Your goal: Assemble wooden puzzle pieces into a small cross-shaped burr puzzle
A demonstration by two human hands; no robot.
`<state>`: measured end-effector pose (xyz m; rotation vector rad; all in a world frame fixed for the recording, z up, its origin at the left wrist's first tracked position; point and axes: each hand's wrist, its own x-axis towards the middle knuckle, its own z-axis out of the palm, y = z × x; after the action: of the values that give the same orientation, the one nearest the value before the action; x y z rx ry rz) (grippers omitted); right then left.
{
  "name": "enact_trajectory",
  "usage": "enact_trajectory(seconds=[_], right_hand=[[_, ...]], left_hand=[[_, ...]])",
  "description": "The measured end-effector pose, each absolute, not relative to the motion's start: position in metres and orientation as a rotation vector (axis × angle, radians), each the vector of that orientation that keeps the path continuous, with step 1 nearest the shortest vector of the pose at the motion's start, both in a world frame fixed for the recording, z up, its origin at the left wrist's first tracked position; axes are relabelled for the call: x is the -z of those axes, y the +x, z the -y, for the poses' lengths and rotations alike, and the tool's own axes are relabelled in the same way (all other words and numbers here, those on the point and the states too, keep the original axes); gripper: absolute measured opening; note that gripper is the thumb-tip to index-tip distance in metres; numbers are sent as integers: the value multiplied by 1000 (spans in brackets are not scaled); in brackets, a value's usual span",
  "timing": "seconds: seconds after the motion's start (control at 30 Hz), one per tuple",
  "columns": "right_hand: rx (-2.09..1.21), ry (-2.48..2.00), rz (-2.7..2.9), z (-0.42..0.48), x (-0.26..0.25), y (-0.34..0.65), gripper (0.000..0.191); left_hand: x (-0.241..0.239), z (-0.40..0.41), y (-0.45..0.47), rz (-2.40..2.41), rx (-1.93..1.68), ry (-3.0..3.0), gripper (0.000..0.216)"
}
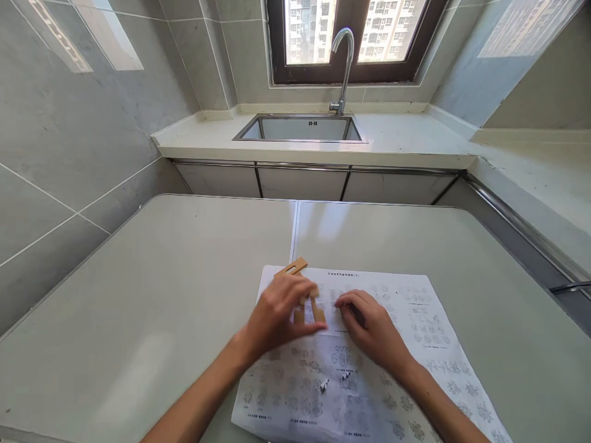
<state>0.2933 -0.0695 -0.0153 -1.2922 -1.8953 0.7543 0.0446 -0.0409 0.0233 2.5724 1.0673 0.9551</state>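
Note:
My left hand (277, 314) is closed round several small wooden puzzle pieces (310, 307), holding them just above a printed instruction sheet (415, 320) on the table. One flat slotted wooden piece (292, 267) lies at the sheet's top left corner, just beyond my left fingers. My right hand (369, 326) rests on the sheet right of the pieces, its fingers curled and pinched near them; whether it grips one I cannot tell. Two tiny dark-and-white bits (324, 385) lie on the sheet nearer to me.
The sheet lies on a pale table (161, 295) with a seam down the middle. Beyond a gap stands a counter with a steel sink (300, 129) and tap (344, 67) under a window. Tiled wall runs along the left; another counter (530, 178) runs along the right.

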Motion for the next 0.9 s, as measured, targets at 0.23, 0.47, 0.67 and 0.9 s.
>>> enact_trajectory(seconds=[0.23, 0.47, 0.67, 0.9], right_hand=[[-795, -1307, 1853, 68, 17, 294, 18], [-793, -1314, 1849, 68, 13, 292, 16], [-806, -1323, 1836, 69, 17, 293, 14], [-752, -1245, 1921, 71, 16, 292, 35]], left_hand=[[-10, 73, 78, -541, -707, 2700, 53], [1, 66, 76, -758, -668, 2610, 61], [3, 58, 71, -1047, -697, 2476, 58], [1, 52, 62, -1109, -694, 2462, 68]])
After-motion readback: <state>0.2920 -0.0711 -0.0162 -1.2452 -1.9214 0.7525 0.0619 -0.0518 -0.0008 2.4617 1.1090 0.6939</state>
